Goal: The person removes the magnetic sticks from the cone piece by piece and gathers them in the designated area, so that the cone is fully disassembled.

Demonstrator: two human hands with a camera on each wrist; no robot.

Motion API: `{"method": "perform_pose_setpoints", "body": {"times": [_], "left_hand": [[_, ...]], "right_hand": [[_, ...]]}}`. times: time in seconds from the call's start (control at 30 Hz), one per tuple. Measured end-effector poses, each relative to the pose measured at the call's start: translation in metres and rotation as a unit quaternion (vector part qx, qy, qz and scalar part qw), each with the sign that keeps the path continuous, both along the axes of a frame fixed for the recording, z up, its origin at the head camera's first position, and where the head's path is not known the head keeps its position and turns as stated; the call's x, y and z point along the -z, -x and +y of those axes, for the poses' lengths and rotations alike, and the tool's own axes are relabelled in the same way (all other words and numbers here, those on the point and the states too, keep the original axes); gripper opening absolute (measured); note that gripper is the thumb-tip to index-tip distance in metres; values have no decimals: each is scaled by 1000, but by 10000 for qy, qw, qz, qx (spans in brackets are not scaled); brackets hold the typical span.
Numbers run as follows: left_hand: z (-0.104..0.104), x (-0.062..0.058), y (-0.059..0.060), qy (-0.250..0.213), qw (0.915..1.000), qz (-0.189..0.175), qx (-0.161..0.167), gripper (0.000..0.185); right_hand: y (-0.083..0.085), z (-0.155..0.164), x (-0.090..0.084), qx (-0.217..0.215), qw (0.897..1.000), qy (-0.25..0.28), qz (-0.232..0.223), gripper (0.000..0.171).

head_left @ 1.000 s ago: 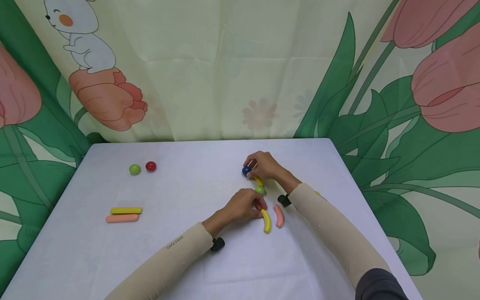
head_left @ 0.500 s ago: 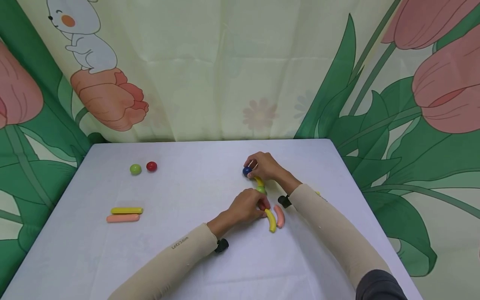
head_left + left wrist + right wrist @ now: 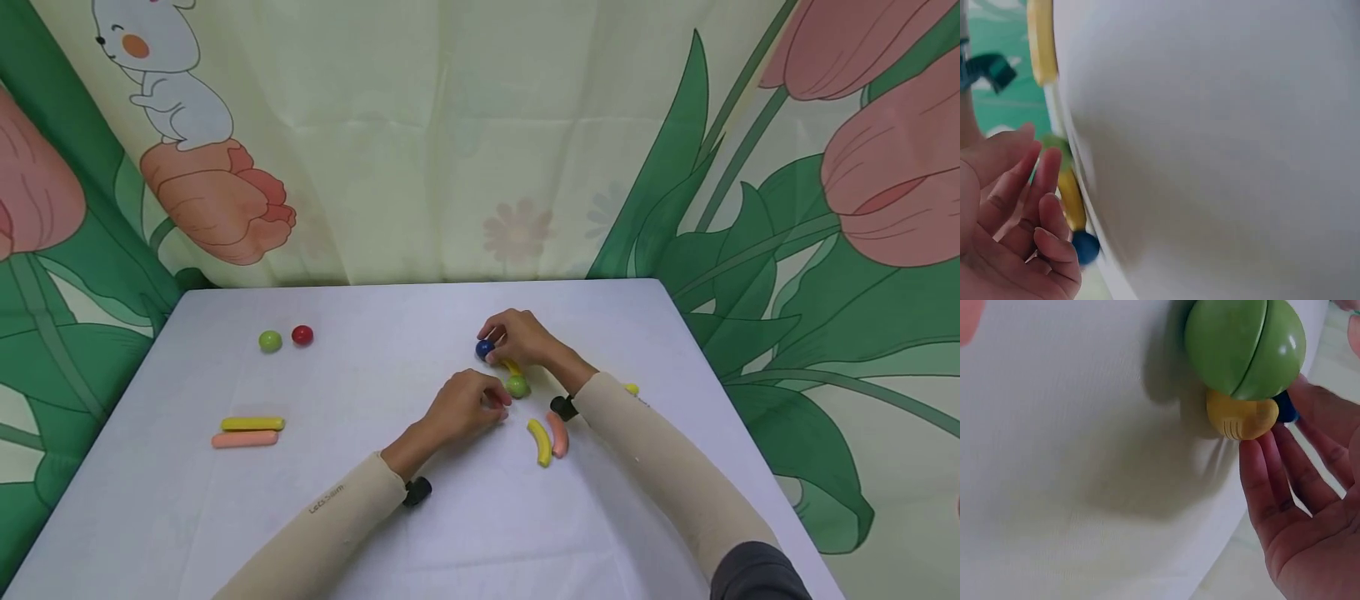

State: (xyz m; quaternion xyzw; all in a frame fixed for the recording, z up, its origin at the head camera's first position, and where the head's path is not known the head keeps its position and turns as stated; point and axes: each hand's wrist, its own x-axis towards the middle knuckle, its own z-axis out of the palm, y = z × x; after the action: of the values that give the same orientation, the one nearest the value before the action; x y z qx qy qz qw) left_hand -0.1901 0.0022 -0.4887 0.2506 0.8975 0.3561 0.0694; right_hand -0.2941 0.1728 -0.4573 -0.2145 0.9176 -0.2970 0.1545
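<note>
Under the right hand (image 3: pixel 525 340), fingers touch a blue ball (image 3: pixel 484 349) beside a yellow curved piece (image 3: pixel 1241 417) and green ball (image 3: pixel 517 386); left hand (image 3: pixel 467 408) loosely curled, empty. Arrangement appears unfinished: yellow banana piece (image 3: pixel 539 442) lies apart.

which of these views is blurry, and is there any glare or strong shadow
Head view: sharp and evenly lit, no glare, only faint shadows under the hands on the white table. Left wrist view: soft throughout, the blue ball and yellow piece smeared at the table's edge. Right wrist view: the green ball is fairly crisp, casting a soft grey shadow on the cloth.
</note>
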Motion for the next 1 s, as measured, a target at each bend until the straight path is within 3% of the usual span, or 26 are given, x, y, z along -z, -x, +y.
{"method": "perform_pose_setpoints", "body": {"times": [0.13,0.33,0.63,0.8,1.0], "left_hand": [[-17,-3,6,-48,9995,32,-323,8],[-36,-2,14,-187,9966,-3,-804,7],[-41,-1,25,-237,9932,180,-1130,12],[-41,-1,30,-126,9882,299,-1499,23],[-42,-1,34,78,9888,437,-1422,31]], "right_hand": [[-5,-3,-2,-178,9998,10,84,34],[-11,1,-5,151,9995,-222,137,28],[-16,6,-1,501,9977,-444,-49,20],[-18,4,2,303,9991,-255,-182,19],[-19,1,3,-103,9999,-87,-69,20]]}}
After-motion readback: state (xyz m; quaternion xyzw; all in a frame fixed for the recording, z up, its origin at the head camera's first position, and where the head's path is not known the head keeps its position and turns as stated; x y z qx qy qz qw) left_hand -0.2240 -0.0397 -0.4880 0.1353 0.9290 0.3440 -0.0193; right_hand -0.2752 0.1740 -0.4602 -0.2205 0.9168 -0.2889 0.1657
